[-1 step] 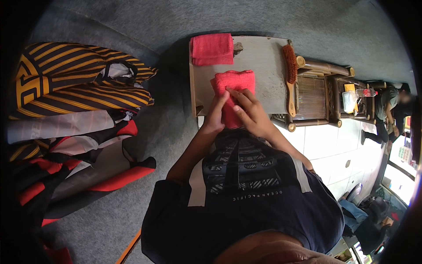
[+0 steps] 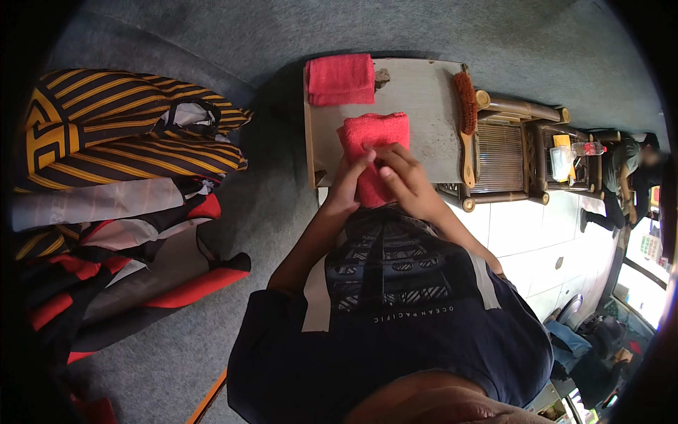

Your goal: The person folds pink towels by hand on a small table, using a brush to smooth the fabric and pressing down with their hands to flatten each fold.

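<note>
A folded pinkish-red towel (image 2: 376,133) lies at the near edge of the pale tabletop, its lower part against my shirt. My left hand (image 2: 345,185) grips its left side, the thumb laid over the top. From the right, my right hand (image 2: 409,182) wraps over the towel with bent fingers reaching toward my left thumb. The towel's underside and the fingertips beneath it are hidden. Another folded towel (image 2: 340,79) of the same colour rests at the table's far left corner.
The worn table (image 2: 424,92) carries a wooden-handled brush (image 2: 466,106) with reddish-brown bristles along its right edge. Bamboo seats (image 2: 500,159) stand beyond it, with a bottle (image 2: 588,149) and a container on one. Striped garments (image 2: 134,134) hang at left. A person (image 2: 625,177) sits far right.
The fingers of my right hand have shifted slightly on the towel, and its upper left edge sits a little differently.
</note>
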A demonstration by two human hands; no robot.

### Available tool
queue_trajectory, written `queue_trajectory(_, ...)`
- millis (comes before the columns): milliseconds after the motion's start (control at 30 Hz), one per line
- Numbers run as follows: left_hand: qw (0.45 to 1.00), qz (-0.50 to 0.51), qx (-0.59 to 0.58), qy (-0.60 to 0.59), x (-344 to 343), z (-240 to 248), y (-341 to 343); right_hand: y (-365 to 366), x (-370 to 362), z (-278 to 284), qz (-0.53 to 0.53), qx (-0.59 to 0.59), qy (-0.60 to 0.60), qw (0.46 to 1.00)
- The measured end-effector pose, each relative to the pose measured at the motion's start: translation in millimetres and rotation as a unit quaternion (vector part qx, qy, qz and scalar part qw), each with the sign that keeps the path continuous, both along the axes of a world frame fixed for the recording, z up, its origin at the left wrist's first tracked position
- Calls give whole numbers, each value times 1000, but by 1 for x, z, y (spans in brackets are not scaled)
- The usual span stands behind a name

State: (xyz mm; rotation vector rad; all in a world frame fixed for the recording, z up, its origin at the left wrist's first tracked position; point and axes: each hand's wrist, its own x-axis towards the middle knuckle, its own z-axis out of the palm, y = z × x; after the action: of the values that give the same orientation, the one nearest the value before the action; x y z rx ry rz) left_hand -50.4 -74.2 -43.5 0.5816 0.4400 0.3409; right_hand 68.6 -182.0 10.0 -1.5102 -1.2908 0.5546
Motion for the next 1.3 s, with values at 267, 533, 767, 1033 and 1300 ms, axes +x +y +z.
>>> queue_trajectory(267,991,-58,-116,-8,-2,22,18,-12,26,-22,-149,-44,298,942)
queue_trajectory(533,976,23,175,125,10,0,12,-6,16,-34,-132,-136,349,918)
queue_trajectory(767,929,61,339,138,17,9,6,2,6,-46,-198,-27,334,921)
queue_trajectory(1033,934,92,341,59,25,9,11,15,10,-50,-209,55,417,883)
queue_trajectory(1300,934,65,342,78,9,13,18,14,19,-44,-170,9,286,943)
